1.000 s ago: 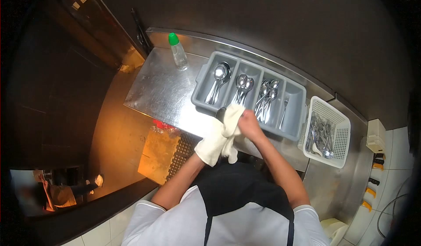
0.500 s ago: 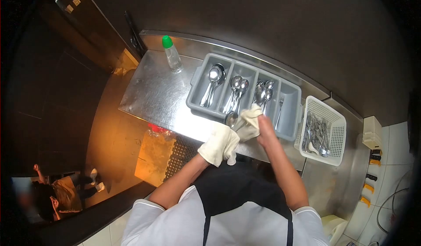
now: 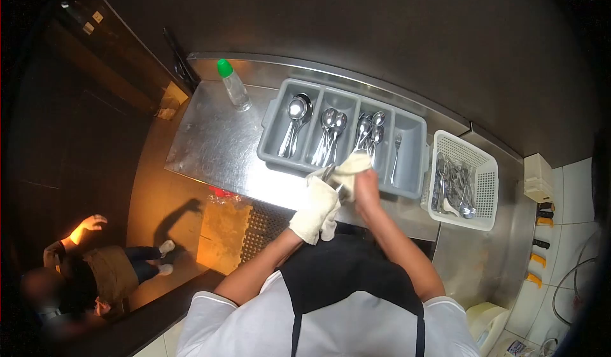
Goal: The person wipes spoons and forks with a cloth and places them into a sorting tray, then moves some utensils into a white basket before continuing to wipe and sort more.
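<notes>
A white cloth (image 3: 316,205) covers my left hand (image 3: 312,214), hiding its fingers. Metal cutlery, apparently a spoon (image 3: 328,173), pokes out of the top of that bundle. My right hand (image 3: 366,188) is closed on the other part of the cloth, close beside the left. Just beyond both hands sits a grey cutlery tray (image 3: 407,185) with long compartments. Large spoons (image 3: 296,110) lie in its leftmost compartment, and smaller spoons (image 3: 334,125) and more spoons (image 3: 371,128) fill the middle ones. The rightmost compartment holds a single fork (image 3: 397,156).
Right of the tray stands a white plastic basket (image 3: 487,188) of mixed cutlery. A clear bottle with a green cap (image 3: 234,88) stands on the steel counter (image 3: 203,131) at left. Knives with yellow handles (image 3: 538,259) line the far right. Another person (image 3: 108,271) is at lower left.
The cloth and both hands have shifted slightly, and the spoon's bowl shows less clearly. The view has swung a little, and the other person has raised an arm.
</notes>
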Motion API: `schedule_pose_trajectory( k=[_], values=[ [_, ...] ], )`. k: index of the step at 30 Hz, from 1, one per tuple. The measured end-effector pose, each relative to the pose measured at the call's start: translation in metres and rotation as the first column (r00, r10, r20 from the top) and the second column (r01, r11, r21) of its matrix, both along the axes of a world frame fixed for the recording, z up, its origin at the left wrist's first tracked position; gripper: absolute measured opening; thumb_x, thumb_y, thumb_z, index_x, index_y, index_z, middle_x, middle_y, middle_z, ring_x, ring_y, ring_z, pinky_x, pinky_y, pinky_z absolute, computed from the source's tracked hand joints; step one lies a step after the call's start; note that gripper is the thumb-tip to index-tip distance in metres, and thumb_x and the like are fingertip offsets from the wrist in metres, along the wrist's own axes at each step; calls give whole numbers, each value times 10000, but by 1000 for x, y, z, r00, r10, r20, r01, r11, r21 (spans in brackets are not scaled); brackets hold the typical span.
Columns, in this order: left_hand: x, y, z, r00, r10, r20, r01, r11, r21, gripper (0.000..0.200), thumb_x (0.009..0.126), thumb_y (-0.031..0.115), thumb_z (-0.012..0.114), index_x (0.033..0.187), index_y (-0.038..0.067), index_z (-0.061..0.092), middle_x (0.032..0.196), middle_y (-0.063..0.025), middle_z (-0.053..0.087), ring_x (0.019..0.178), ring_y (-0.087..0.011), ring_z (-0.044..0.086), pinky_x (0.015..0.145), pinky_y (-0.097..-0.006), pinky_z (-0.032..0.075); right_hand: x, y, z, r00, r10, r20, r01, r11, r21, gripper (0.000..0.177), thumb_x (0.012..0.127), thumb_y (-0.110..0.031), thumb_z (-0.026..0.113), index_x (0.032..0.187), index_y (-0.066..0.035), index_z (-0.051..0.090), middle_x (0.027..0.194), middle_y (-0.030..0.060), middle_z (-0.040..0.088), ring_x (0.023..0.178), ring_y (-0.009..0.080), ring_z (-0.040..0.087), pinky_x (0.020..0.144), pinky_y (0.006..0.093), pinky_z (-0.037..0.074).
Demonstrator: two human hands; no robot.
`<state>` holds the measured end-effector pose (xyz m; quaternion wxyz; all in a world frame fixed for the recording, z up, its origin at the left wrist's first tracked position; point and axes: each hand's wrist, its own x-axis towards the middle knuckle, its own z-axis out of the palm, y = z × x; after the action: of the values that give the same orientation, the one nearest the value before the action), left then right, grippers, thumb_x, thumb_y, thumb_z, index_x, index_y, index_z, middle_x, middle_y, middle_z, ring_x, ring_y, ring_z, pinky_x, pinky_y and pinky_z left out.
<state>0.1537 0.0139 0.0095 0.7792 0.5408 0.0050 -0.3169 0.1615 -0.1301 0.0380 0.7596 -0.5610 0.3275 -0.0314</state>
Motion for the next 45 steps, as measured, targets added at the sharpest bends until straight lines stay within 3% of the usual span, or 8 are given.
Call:
schedule_pose_trajectory(
  k=[11,17,20,35,38,42,44,45],
  values=[
    [4,-5,44,824,-284,-491,134,939,-317,296,980,265,408,760,101,519,512,-35,434,372,-150,382,347,-298,299,4,-54,2,976,212,53,-207,820,533,314,966,-196,430,1175,-2,561,996,132,658,890,230,681,747,434,598],
    [0,-21,63,886,-272,-376,178,948,-266,206,1001,199,374,966,103,553,519,-54,450,355,-158,377,318,-302,302,-8,-37,-8,914,407,13,-389,883,-264,245,902,-99,551,1091,21,650,1047,104,684,862,173,669,733,309,527],
    [4,-34,99,926,-168,-338,87,967,-240,222,981,122,387,1121,121,560,503,-71,439,331,-166,354,300,-303,300,5,-48,5,989,11,145,-8,1000,-23,241,891,-63,507,1051,44,652,952,85,694,824,146,658,744,304,520],
    [0,-44,105,866,-402,-297,384,916,-119,340,958,307,466,687,115,397,533,-53,379,365,-182,341,360,-314,288,4,-78,14,974,196,-113,-161,952,261,324,979,-163,420,1146,59,586,1023,157,673,875,207,688,754,328,572],
    [18,-26,136,697,-585,-415,350,783,-515,321,962,353,498,748,130,410,596,-19,407,432,-164,380,415,-289,342,-34,-77,-4,929,360,-92,-347,929,126,310,961,-191,489,1129,25,635,1025,114,683,817,144,678,669,287,549],
    [33,38,167,683,-317,-658,-548,374,-748,278,920,394,541,888,120,505,751,-4,486,749,-162,507,839,-297,376,-81,-102,28,804,564,-187,-593,785,-182,258,896,-193,630,1098,-41,676,934,63,690,761,106,615,675,279,496],
    [21,38,221,398,-833,-385,-892,-450,52,324,916,423,537,963,103,540,863,-31,541,873,-184,548,963,-343,382,-102,-142,28,898,421,-125,-420,737,-530,221,879,-153,629,1068,-54,683,959,92,688,788,158,639,717,304,508],
    [14,48,229,480,-875,-64,-820,-473,323,325,916,424,536,964,102,540,864,-32,542,874,-184,548,963,-344,382,-113,-165,26,931,357,-73,-310,670,-675,205,870,-132,629,1054,-60,687,971,106,687,802,185,652,738,317,513]
  ],
)
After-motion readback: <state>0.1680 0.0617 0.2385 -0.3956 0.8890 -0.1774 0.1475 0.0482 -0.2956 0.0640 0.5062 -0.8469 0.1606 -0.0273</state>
